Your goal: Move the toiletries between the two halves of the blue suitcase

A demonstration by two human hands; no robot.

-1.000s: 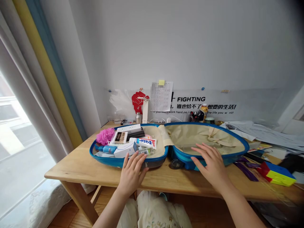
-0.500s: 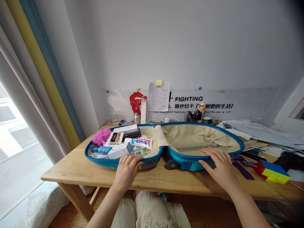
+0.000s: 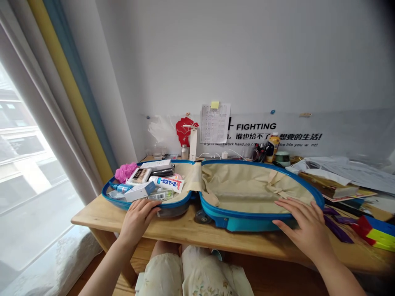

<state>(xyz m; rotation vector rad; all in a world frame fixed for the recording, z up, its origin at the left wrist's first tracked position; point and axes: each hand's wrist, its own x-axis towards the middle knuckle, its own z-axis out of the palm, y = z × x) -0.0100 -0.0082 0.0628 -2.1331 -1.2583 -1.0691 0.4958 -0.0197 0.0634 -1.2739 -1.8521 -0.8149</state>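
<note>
A blue suitcase (image 3: 247, 224) lies spread open on the wooden desk, its two halves joined by a beige lining. My left hand (image 3: 138, 218) holds the near rim of the left half, fingers bent over the edge. The right half's near rim is in my right hand (image 3: 308, 228), with the thumb outside and fingers over the inside. Packed in the left half are a pink bath puff (image 3: 126, 172), a box of cotton swabs (image 3: 139, 176), a toothpaste tube (image 3: 168, 183), a white box (image 3: 140, 191) and a blue bottle (image 3: 121, 188). The right half shows only lining and straps (image 3: 274, 187).
Right of the suitcase lie purple strips (image 3: 338, 228), a red, yellow and blue block (image 3: 381, 232) and piled papers (image 3: 348, 174). Behind stand a white lamp (image 3: 193, 143), a metal bottle (image 3: 184, 152) and a yellow-labelled bottle (image 3: 272, 147). The desk's front edge (image 3: 197, 240) is close to my lap.
The suitcase has slid left along the desk, with both hands on its rim. The view has shifted a little, moving the wall and desk rightward in the picture.
</note>
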